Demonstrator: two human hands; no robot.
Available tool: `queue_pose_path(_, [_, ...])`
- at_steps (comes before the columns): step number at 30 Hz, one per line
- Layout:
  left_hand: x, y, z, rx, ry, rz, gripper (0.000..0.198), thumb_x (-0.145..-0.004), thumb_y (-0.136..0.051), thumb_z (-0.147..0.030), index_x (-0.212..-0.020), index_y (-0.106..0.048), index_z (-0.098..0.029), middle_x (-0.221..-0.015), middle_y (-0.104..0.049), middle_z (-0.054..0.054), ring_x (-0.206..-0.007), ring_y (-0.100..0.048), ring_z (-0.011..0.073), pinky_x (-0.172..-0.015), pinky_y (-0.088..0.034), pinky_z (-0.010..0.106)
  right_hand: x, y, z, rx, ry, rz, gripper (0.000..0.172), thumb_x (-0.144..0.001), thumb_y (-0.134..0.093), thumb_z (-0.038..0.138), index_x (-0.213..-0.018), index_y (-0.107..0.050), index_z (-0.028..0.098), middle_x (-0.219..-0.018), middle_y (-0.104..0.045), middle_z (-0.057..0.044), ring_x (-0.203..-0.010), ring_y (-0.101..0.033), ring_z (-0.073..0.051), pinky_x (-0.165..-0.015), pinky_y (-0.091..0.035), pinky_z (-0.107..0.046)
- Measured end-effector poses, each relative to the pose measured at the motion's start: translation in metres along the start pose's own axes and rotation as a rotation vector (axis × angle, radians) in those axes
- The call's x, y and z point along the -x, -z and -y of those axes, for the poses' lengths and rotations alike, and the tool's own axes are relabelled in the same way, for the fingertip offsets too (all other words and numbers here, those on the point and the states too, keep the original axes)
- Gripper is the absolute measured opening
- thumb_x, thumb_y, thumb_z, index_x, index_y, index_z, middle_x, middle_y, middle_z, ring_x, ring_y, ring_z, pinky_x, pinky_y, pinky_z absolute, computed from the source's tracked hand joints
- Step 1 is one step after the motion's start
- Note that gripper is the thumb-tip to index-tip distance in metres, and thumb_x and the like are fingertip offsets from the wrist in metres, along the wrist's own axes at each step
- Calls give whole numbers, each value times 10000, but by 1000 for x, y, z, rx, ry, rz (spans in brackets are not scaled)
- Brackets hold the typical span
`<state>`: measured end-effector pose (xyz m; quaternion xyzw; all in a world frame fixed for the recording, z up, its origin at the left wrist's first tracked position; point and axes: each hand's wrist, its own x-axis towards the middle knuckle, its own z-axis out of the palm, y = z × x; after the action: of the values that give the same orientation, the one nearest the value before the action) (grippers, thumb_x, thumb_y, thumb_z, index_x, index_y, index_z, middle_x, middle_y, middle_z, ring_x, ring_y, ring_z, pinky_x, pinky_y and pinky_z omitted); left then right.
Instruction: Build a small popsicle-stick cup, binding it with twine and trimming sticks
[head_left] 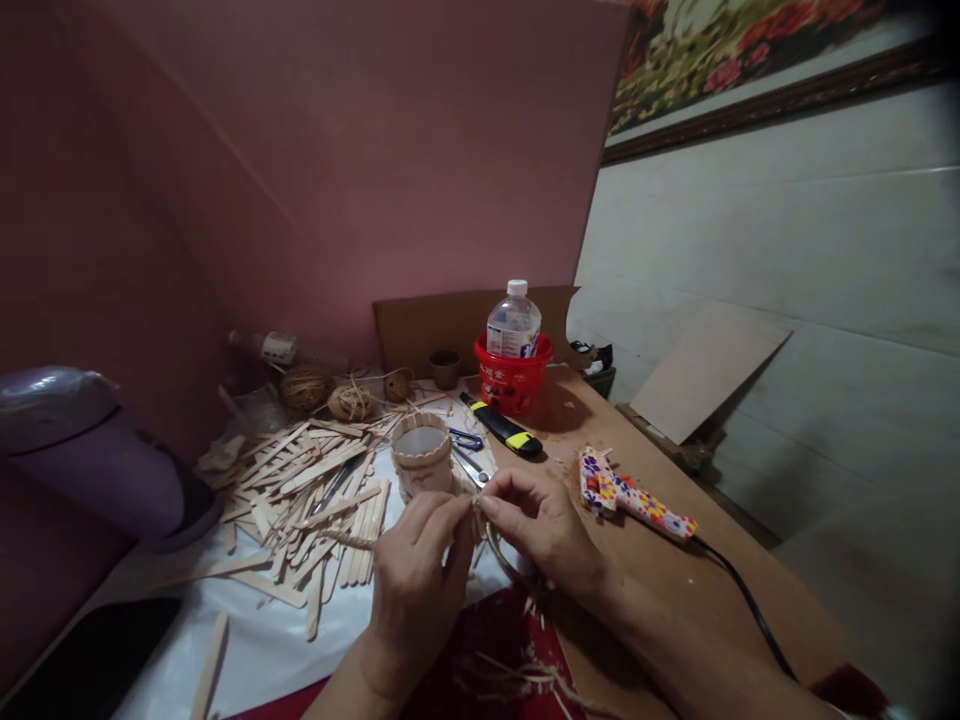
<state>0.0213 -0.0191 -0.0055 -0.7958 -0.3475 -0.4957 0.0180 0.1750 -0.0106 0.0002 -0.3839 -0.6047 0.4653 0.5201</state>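
My left hand (420,570) pinches a braided twine cord (346,539), part of which sticks out to its left over the wooden sticks. Fingertips of my right hand (551,530) meet the left ones and pinch the twine at the same spot. From there a thicker loop of cord (504,562) hangs beneath the right hand. Just beyond the fingers stands a round cup (421,462) covered in wooden sticks, with a pale inside. Scissors (471,466) with blue handles lie beside it. Loose twine ends (525,680) hang near the table's front edge.
Many flat wooden sticks (300,500) lie heaped at left, with twine balls (350,402) behind. A black-yellow utility knife (502,425) lies before a red bucket (510,385) holding a plastic bottle (516,325). A flowered glue gun (630,500) trails its cable at right.
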Motion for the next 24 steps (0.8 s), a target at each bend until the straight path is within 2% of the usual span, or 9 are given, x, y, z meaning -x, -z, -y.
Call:
queue_pose_path(4, [1,0,-1,97,71,-5,183,-811,-556,-61,-938,-608,-183,-841,-673,51,-762,-625,148,-674,-477,237,-1,0,2,-206,-148,57,216,-756,-660,355,-724,-583,156,-551,-477,54,-445,-371,-57,-415,-274,-192])
queue_pose_path(7, [-2,1,-3,337,315,54,117,-845,-545,-152,-913,-633,-188,-769,-671,24,-654,-611,130,-594,-479,225,-2,1,3,-355,-171,108,219,-722,-691,338,-710,-594,143,-566,-519,44,-438,-397,-48,-420,-293,-185])
queue_pose_path(10, [-5,1,-4,520,551,129,142,-862,-538,-252,-867,-658,-177,-703,-669,17,-610,-608,136,-563,-486,234,-3,1,4,-415,-175,128,212,-713,-693,328,-707,-596,139,-557,-523,42,-439,-402,-49,-414,-292,-181])
queue_pose_path(12, [-6,1,-3,462,518,122,136,-853,-554,-252,-849,-663,-170,-754,-685,35,-677,-624,152,-623,-491,253,-3,1,3,-345,-185,84,214,-715,-689,329,-696,-589,141,-529,-502,51,-433,-390,-50,-412,-277,-182])
queue_pose_path(16, [-5,1,1,142,178,76,108,-841,-549,-162,-880,-649,-156,-776,-680,64,-715,-604,169,-660,-460,288,-2,0,-1,-128,-141,8,190,-741,-658,320,-683,-584,155,-530,-479,53,-468,-391,-66,-440,-297,-196])
queue_pose_path(18, [-5,1,2,16,79,104,121,-842,-530,-140,-832,-649,-156,-723,-668,66,-678,-585,174,-631,-442,297,-2,-1,-4,-40,-83,-5,170,-749,-643,301,-673,-584,161,-580,-509,36,-531,-439,-86,-495,-351,-212])
queue_pose_path(21, [-6,2,1,-30,65,137,149,-838,-522,-143,-763,-648,-170,-690,-660,63,-665,-577,179,-621,-433,298,-1,-1,-7,32,-23,-12,143,-758,-621,272,-671,-581,166,-628,-538,20,-600,-482,-108,-560,-391,-234])
queue_pose_path(24, [-6,2,-3,98,222,100,134,-830,-534,-182,-760,-649,-180,-702,-660,49,-661,-585,168,-625,-439,283,-1,-2,-6,18,-18,10,139,-761,-619,273,-680,-580,167,-637,-541,19,-604,-484,-107,-567,-396,-235])
